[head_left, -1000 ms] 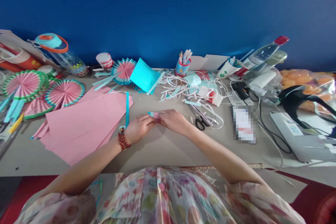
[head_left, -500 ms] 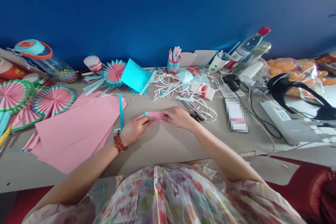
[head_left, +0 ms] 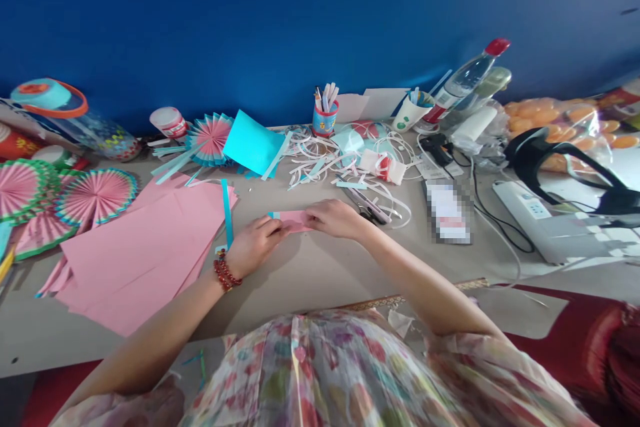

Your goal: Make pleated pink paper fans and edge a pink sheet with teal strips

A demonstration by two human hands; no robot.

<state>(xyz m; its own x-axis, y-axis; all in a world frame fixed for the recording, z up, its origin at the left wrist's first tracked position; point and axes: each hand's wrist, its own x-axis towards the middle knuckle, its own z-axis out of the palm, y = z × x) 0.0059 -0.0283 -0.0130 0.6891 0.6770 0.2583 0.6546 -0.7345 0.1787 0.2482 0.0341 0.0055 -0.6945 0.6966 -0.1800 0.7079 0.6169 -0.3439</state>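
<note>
A narrow piece of pink paper (head_left: 297, 219) with a blue end lies across the table in front of me. My left hand (head_left: 257, 243) is closed on its left part, fingers pinched near the blue end. The right part is pinched by my right hand (head_left: 334, 217), whose fingertips are partly hidden behind the knuckles. Just left of the hands a thin blue strip (head_left: 227, 213) lies beside a stack of pink sheets (head_left: 145, 240). A pair of scissors (head_left: 370, 205) rests to the right of my right hand.
Pleated paper fans (head_left: 97, 197) lie at the left, near a water bottle (head_left: 100, 133). White and blue paper strips (head_left: 315, 163) heap behind my hands, below a pen cup (head_left: 325, 119). A phone (head_left: 449, 213), a power strip (head_left: 530, 213) and a black headband (head_left: 565, 160) are at the right.
Both hands stay on the pink paper with almost the same grip. The whole view has shifted slightly, so the objects appear a little further left.
</note>
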